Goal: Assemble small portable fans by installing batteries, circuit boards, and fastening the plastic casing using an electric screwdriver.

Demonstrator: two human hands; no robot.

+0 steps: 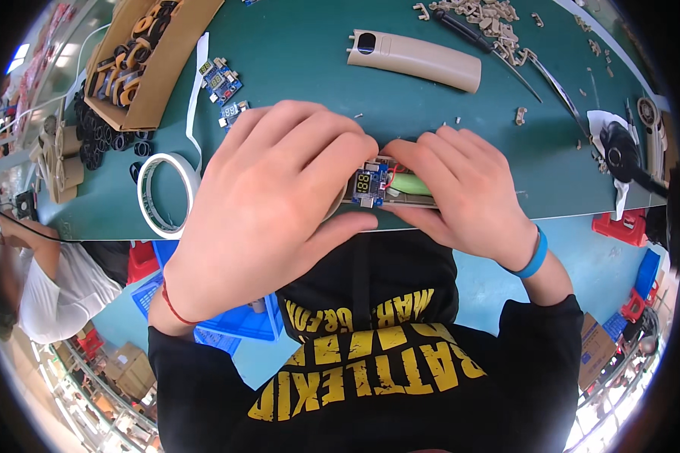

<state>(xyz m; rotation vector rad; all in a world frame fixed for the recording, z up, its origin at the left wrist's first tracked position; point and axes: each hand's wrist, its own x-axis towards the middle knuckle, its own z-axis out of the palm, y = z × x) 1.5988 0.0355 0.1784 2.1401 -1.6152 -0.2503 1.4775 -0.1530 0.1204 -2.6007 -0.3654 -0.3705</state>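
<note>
Between my two hands, close to the table's near edge, is a beige plastic device housing (419,201). A small blue circuit board (366,185) with a two-digit display sits at its left end. Red wires run from the board towards a green battery cell (408,184) inside the housing. My left hand (272,181) is closed around the left end, thumb below and fingers above, beside the board. My right hand (465,177) grips the right end, its fingers covering part of the battery. A beige cover (419,60) with a dark oval window lies beyond my hands.
A tape roll (168,196) stands left of my left hand, near more circuit boards (223,83). A cardboard box (140,60) of ring-shaped parts is at far left. Far right lie a screwdriver (465,30), tweezers (555,87) and small beige parts (491,19). Another person (60,291) sits left.
</note>
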